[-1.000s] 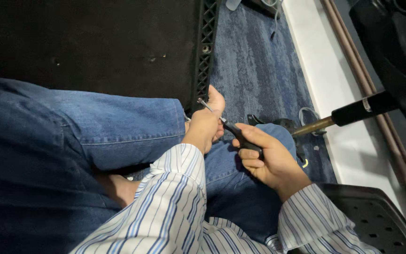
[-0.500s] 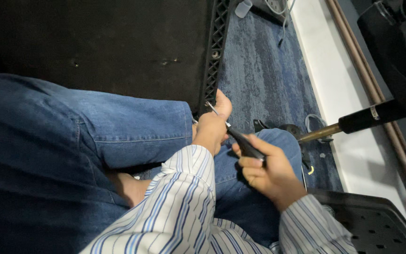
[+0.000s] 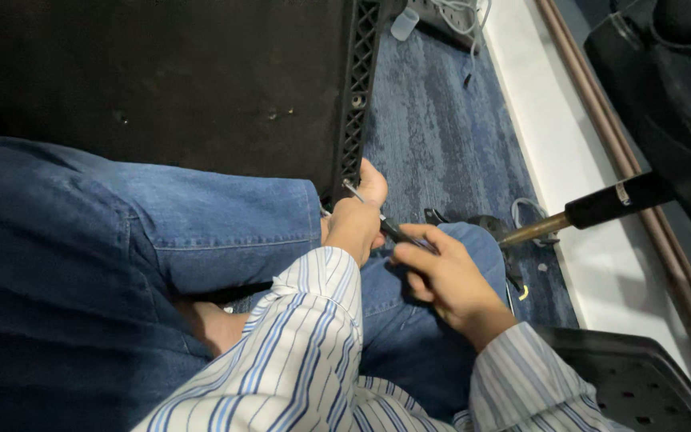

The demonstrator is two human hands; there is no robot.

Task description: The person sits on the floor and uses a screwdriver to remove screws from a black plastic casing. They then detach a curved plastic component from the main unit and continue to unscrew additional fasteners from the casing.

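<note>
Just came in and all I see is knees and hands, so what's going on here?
A person in blue jeans and a striped shirt sits low over blue carpet. The right hand grips the dark handle of a screwdriver, while the left hand steadies its thin metal shaft near the edge of a black latticed panel. Where the tip goes is hidden.

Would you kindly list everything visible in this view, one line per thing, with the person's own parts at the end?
screwdriver: 1, black handle with a thin metal shaft, held between both hands
ribbed panel: 1, black, upright ahead of the knees
carpet: 1, blue, on the floor
small bottle: 1, clear, top edge
cable: 1, white, top edge
gas-lift rod: 1, black and brass, right
plastic seat: 1, black, perforated, bottom right
left hand: 1, around the shaft
right hand: 1, gripping the handle
</note>
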